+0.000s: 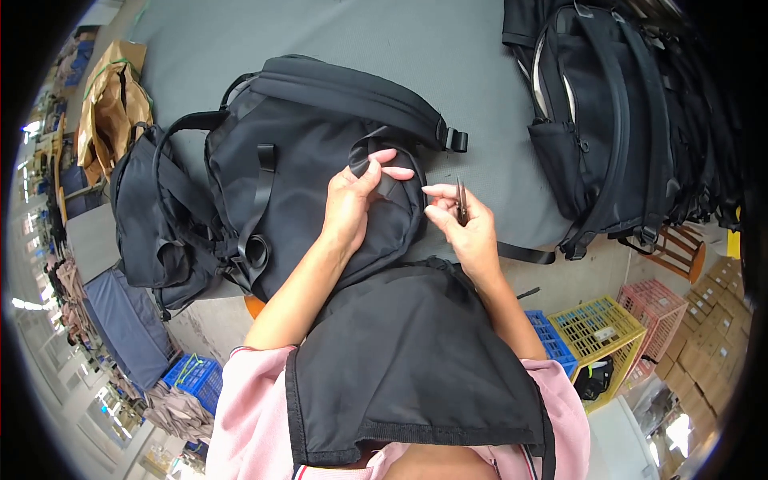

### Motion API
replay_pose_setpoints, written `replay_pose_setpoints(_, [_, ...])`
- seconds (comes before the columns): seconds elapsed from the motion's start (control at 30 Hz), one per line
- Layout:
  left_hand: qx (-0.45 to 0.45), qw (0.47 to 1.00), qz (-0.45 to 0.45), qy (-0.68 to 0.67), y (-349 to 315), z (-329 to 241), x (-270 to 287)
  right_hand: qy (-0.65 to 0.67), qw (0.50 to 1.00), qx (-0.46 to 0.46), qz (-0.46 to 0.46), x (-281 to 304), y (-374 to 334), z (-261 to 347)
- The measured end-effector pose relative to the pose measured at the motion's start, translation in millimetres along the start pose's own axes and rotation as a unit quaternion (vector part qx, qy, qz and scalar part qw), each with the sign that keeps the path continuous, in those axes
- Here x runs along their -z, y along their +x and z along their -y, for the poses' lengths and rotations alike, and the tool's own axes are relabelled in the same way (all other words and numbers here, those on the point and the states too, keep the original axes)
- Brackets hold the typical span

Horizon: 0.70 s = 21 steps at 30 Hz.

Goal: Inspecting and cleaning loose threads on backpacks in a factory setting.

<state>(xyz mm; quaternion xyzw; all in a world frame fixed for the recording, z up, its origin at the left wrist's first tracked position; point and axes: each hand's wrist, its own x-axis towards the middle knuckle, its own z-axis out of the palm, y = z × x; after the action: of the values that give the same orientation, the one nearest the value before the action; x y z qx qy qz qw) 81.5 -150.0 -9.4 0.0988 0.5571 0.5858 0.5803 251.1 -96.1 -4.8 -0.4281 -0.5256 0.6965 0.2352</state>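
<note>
A black backpack (304, 160) lies on the grey table in front of me, its padded shoulder strap (352, 86) along the far side. My left hand (352, 196) is closed at its right end, with a looped black webbing strap (362, 154) between thumb and fingers. Just to the right, my right hand (466, 220) is closed around small dark thread snips (462, 200), their tips pointing away from me. Its thumb and forefinger are close to the bag's edge but look apart from it. A loose strap (264, 188) runs across the bag's left part.
Another black bag (164, 208) sits left of the backpack. More black backpacks (600, 120) are piled at the far right of the grey table (472, 56). Yellow (600, 320) and pink crates (652, 308) stand below at the right, beside a wooden stool (678, 252) and stacked cartons (712, 320).
</note>
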Motion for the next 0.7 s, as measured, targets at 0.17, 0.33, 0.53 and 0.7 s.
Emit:
replay_pose_setpoints(0.17, [-0.003, 1.0, 0.008, -0.016, 1.3, 3.4, 3.8, 0.002, 0.999, -0.013, 0.033, -10.0, 5.5, 5.4])
replay_pose_setpoints(0.33, [-0.012, 0.998, 0.027, -0.06, -1.4, 1.3, 10.3, 0.075, 0.988, 0.039, -0.127, 7.8, 18.1, -5.6])
replay_pose_setpoints(0.53, [-0.003, 0.998, 0.04, -0.056, -9.5, 7.3, 14.3, -0.139, 0.982, 0.098, -0.077, 24.6, 67.5, 8.8])
replay_pose_setpoints(0.7, [-0.033, 0.999, -0.023, 0.002, -24.8, 15.5, 7.1, -0.23, 0.966, -0.05, 0.109, 30.8, 88.9, 6.2])
